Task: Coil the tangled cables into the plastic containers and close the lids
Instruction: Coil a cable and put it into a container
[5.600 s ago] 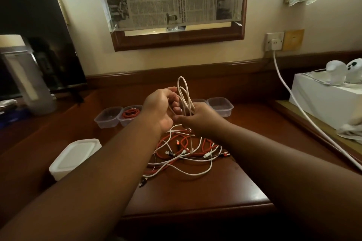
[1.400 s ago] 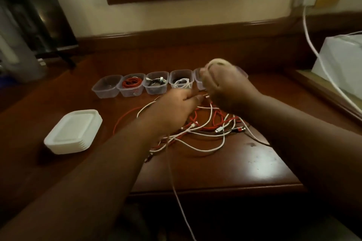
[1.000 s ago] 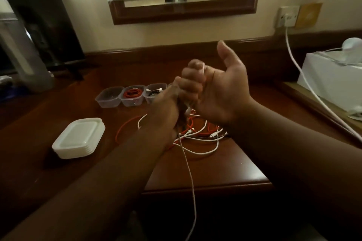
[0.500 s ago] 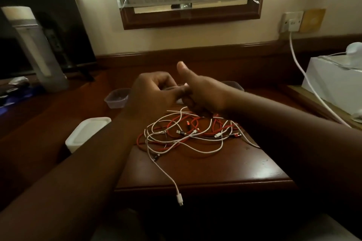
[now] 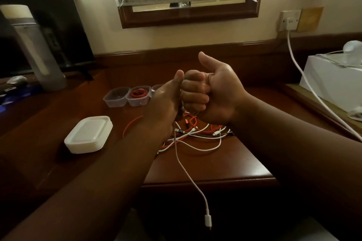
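Observation:
My right hand (image 5: 213, 94) is raised above the desk, palm towards me, thumb up, fingers curled round a wound white cable that is mostly hidden in the fist. My left hand (image 5: 168, 101) presses against it and grips the same white cable (image 5: 184, 166), whose free end hangs past the desk's front edge and ends in a plug (image 5: 208, 221). Under the hands lies a tangle of red and white cables (image 5: 197, 135). Behind it stand an empty clear container (image 5: 115, 100), a container holding a red coil (image 5: 139, 95), and a third container (image 5: 156, 87) half hidden by my hand. A stack of white lids (image 5: 89, 134) sits to the left.
A tall grey bottle (image 5: 35, 51) stands at the back left. On the right is a white box (image 5: 333, 78), and a white power cord (image 5: 305, 80) runs down from the wall socket (image 5: 290, 19). The desk's front edge (image 5: 215, 181) is close below the tangle.
Both hands rose from just above the tangle. My right hand turned its palm towards me with the thumb up, and the white cable's loose end now hangs straighter off the desk.

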`<state>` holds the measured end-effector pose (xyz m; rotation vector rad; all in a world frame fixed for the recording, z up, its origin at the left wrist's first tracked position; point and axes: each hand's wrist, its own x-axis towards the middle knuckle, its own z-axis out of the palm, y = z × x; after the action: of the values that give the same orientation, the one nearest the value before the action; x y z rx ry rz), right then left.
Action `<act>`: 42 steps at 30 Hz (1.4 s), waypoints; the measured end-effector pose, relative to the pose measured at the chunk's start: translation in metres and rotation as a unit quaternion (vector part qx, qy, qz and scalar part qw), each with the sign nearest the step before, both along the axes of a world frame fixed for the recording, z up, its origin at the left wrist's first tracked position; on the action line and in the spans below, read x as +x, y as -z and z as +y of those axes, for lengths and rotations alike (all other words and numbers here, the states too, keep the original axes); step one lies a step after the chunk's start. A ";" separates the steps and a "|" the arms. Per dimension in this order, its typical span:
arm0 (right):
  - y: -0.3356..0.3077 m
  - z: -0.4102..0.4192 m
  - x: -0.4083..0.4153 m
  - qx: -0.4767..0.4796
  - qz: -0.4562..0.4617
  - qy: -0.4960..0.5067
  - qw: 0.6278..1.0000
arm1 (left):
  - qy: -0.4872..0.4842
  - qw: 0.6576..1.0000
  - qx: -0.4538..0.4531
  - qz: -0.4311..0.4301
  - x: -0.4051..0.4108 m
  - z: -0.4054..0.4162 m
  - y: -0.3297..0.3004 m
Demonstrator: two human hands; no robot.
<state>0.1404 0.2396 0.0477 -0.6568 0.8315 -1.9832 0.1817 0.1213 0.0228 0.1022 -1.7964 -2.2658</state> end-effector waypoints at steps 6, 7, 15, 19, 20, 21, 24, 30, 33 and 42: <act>-0.006 0.004 -0.001 0.092 0.049 0.055 0.993 | 0.076 0.990 -0.060 0.102 -0.006 -0.002 0.001; -0.006 0.005 -0.002 0.104 0.060 0.063 0.991 | 0.065 0.988 -0.080 0.111 -0.007 -0.002 0.002; -0.015 0.008 -0.004 0.170 0.173 0.118 0.963 | 0.020 0.973 -0.145 0.180 -0.011 -0.006 0.001; -0.014 0.010 -0.008 0.123 0.112 0.066 0.984 | 0.028 0.982 -0.091 0.166 -0.011 -0.003 0.002; -0.011 0.011 -0.009 0.098 0.084 0.050 0.990 | 0.046 0.987 -0.049 0.147 -0.010 0.001 0.003; -0.009 0.011 -0.010 0.076 0.061 0.039 0.994 | 0.057 0.990 -0.013 0.127 -0.009 0.004 0.003; -0.001 0.015 -0.017 0.035 0.041 0.044 0.998 | 0.045 0.995 0.001 0.090 -0.008 0.009 0.010; 0.007 0.022 -0.026 0.022 0.048 0.066 0.996 | 0.104 0.994 0.029 0.005 -0.011 0.007 0.022; 0.012 0.018 -0.025 -0.019 0.005 0.096 0.995 | 0.096 0.995 0.023 0.001 -0.010 0.009 0.024; 0.014 0.002 -0.022 0.352 0.460 0.398 0.712 | 0.052 0.857 -0.513 0.014 -0.010 -0.005 0.018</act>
<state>0.1188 0.2412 0.0339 -0.8839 2.6997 -1.6420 0.1716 0.1165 0.0050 -0.2273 -2.7500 -1.0596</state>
